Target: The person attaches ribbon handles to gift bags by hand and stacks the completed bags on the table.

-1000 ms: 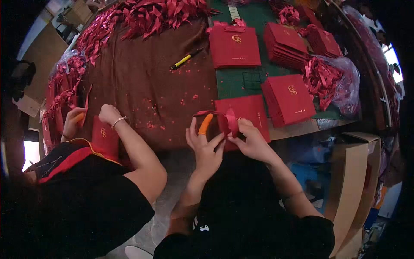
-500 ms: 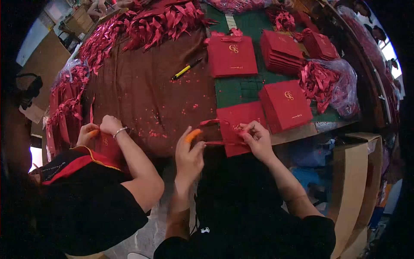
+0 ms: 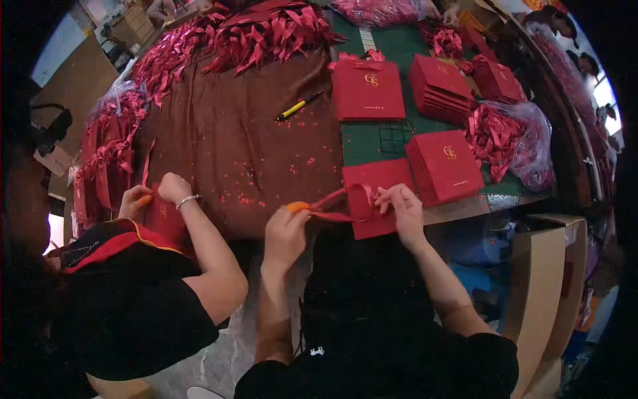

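My left hand (image 3: pixel 286 233), with an orange finger cover on one finger, is closed on a red ribbon (image 3: pixel 329 197). Two strands of it stretch from my fingers to a red paper bag (image 3: pixel 382 174) lying flat at the table's near edge. Over that bag's right part is my right hand (image 3: pixel 405 211), its fingers bent and slightly apart, with nothing visible held in them. A small ribbon loop lies on the bag just left of my right fingertips. A neat stack of red bags (image 3: pixel 446 163) with gold lettering lies beside the right hand.
More red bags (image 3: pixel 369 90) and bag stacks (image 3: pixel 440 86) lie on the green mat. A plastic-wrapped ribbon bundle (image 3: pixel 512 139) is at right. A yellow-black pen (image 3: pixel 299 106) and red scraps lie on brown cloth (image 3: pixel 226 133). At left, a co-worker's hands (image 3: pixel 163 193) handle another bag.
My left hand has closed on the ribbon and its strands now run taut to the bag. My right fingers have loosened from their pinch at the ribbon. The view has shifted slightly.
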Demonstrator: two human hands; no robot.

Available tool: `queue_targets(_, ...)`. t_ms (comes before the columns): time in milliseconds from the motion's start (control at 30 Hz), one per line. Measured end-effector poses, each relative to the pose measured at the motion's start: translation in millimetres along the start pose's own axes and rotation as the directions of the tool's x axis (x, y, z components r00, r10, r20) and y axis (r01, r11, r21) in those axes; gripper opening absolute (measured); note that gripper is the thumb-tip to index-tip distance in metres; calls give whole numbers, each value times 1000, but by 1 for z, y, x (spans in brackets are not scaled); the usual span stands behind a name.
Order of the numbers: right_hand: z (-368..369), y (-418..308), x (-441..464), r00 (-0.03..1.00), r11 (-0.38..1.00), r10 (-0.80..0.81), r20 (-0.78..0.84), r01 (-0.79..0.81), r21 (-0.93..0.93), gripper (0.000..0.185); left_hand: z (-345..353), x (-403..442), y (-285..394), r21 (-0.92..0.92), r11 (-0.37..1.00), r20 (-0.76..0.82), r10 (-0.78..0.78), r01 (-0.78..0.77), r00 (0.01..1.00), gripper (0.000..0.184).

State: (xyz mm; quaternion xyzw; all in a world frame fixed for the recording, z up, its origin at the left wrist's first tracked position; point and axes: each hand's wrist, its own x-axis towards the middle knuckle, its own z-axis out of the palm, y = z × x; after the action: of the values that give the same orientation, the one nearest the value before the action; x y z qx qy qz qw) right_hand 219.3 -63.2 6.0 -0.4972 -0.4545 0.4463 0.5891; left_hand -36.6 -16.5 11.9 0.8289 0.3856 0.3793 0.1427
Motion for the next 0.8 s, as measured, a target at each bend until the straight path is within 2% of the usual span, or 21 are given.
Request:
queue_targets(33,1,0,0,999,999,-37,3,37,-24,17,-8,-3,-5,-17,994,-28,-112,111,993,13)
queue_targets(133,1,0,-3,999,998,39,34,-38,-41,12,-8,-6,-8,-35,992,-9,-125,125,992,10)
queue_targets(167,2,11,-4,995,992,-98,32,100,-82,15,-8,-6,-9,-54,996,-64,-79,75,995,14)
queue_targets(200,-2,0,-10,981,908,-135,136,178,-379,35,-7,-10,-9,-53,990,-46,-131,129,990,14)
queue_targets(233,-1,-24,-11,867,596,-310,391,497,-631,57,-4,-13,-11,-66,984,-23,-165,163,986,15)
queue_targets(267,4,-45,-22,850,314,-214,482,527,-790,74,-5,-15,-10,-106,986,-71,-136,128,988,14)
queue_targets(300,4,-46,-32,866,162,-95,490,500,-851,70,-8,-18,-6,-79,980,-80,-186,180,979,13)
queue_targets(333,-2,-44,-41,848,16,-50,528,529,-848,68,-14,-18,-1,-99,964,-57,-254,248,965,11)
queue_targets(367,-6,-41,-47,825,-112,9,566,563,-819,66,-17,-18,4,-153,968,-89,-213,198,973,11)
queue_targets(400,-8,-47,-49,815,41,-37,579,580,-814,58,-18,-22,3,-145,974,-121,-194,176,973,11)
queue_targets(433,-11,-58,-49,795,58,-133,592,603,-796,53,-18,-22,5,-133,978,-156,-180,160,971,11)
queue_targets(467,-12,-75,-47,763,79,-225,606,634,-769,48,-21,-20,8,-217,967,-212,-182,135,960,12)
queue_targets(500,-10,-99,-39,708,80,-405,578,657,-749,40,-24,-21,8,-232,962,-239,-203,147,949,12)
queue_targets(533,-6,-123,-34,725,115,-407,555,644,-756,38,-26,-22,7,-245,956,-267,-227,162,937,13)
queue_targets(567,-3,-142,-28,740,150,-410,534,632,-760,37,-30,-14,17,-197,973,-282,-173,119,944,12)
queue_targets(600,5,-151,-16,812,189,-294,504,566,-802,33,-30,-9,23,-198,974,-282,-166,113,945,12)
queue_targets(667,2,-126,26,730,318,-512,453,651,-689,32,-27,2,32,-211,962,-287,-232,175,929,11)
queue_targets(700,0,-118,42,769,188,-487,415,556,-810,33,-24,6,32,-225,939,-280,-319,261,905,10)
queue_targets(767,-19,-103,62,766,66,-518,380,478,-876,30,-17,11,21,-212,949,-283,-288,233,915,10)
queue_targets(800,-35,-91,70,817,257,-475,328,485,-836,22,-16,11,16,-202,954,-280,-274,223,920,10)
